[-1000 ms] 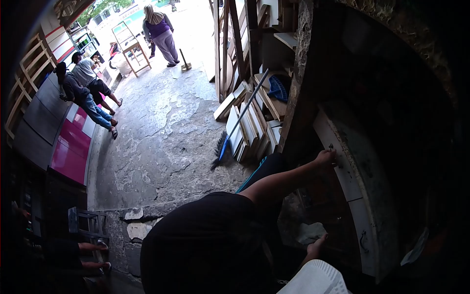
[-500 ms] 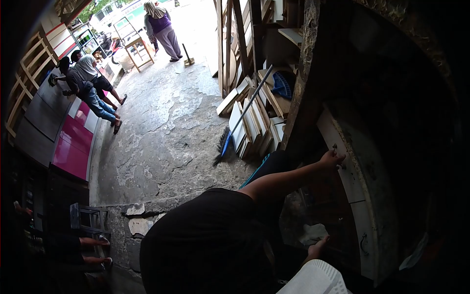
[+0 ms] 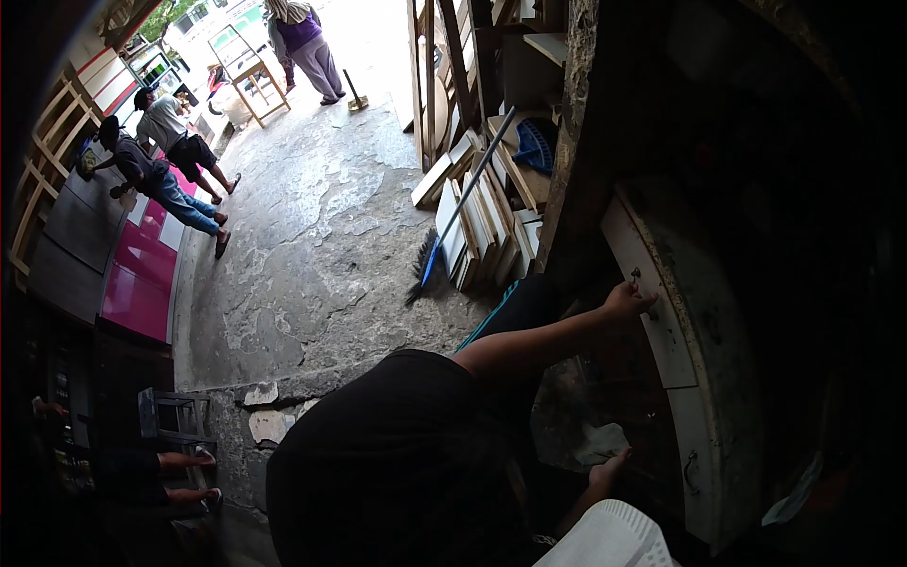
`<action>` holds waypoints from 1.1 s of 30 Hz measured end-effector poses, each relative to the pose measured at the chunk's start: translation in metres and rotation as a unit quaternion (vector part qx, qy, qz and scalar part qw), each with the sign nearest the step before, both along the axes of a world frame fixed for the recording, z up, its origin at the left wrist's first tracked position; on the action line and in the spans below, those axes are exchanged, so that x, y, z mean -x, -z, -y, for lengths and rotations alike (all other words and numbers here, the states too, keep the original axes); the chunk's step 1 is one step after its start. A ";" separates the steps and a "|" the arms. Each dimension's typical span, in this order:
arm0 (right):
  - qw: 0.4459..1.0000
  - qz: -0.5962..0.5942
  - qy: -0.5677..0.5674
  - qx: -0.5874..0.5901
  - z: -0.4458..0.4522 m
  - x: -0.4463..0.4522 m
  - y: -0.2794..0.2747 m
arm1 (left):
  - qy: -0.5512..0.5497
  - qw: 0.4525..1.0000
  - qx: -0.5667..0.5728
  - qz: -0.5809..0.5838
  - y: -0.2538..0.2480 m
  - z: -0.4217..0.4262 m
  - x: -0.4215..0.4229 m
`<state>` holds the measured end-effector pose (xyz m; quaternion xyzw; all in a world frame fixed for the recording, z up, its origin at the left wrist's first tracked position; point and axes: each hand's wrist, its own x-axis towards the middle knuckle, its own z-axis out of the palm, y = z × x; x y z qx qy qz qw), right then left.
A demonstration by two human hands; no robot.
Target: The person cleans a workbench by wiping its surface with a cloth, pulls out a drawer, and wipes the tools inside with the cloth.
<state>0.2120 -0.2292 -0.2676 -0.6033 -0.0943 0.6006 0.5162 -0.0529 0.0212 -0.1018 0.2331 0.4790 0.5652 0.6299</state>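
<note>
Across the middle, a worn grey concrete floor (image 3: pixel 312 217), cracked and flaking in pale patches. On it, a blue broom (image 3: pixel 470 191), bristles down and handle tilted, beside a stack of leaning pale boards (image 3: pixel 488 231). At the far end, a wooden stand (image 3: pixel 248 73) and long-handled dustpan (image 3: pixel 356 103); lower left, a dark stool (image 3: pixel 148 414).

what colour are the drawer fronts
The drawer fronts look off-white, dimly lit; best in the head view.

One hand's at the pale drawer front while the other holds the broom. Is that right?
Not quite: the other hand holds a pale cloth, not the broom, which is beside the stacked boards, as the head view shows. One hand is at the pale drawer front, as you said.
</note>
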 end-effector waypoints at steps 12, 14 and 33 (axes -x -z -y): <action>0.997 -0.047 -0.006 0.067 -0.003 0.019 -0.050 | 0.003 1.000 0.007 -0.023 -0.010 0.035 0.023; 0.996 -0.042 -0.040 0.067 -0.003 0.016 -0.047 | 0.011 0.999 0.024 -0.028 -0.012 0.056 0.036; 0.997 -0.032 -0.064 -0.001 0.000 -0.008 0.029 | 0.044 0.998 -0.006 -0.052 -0.017 0.131 0.088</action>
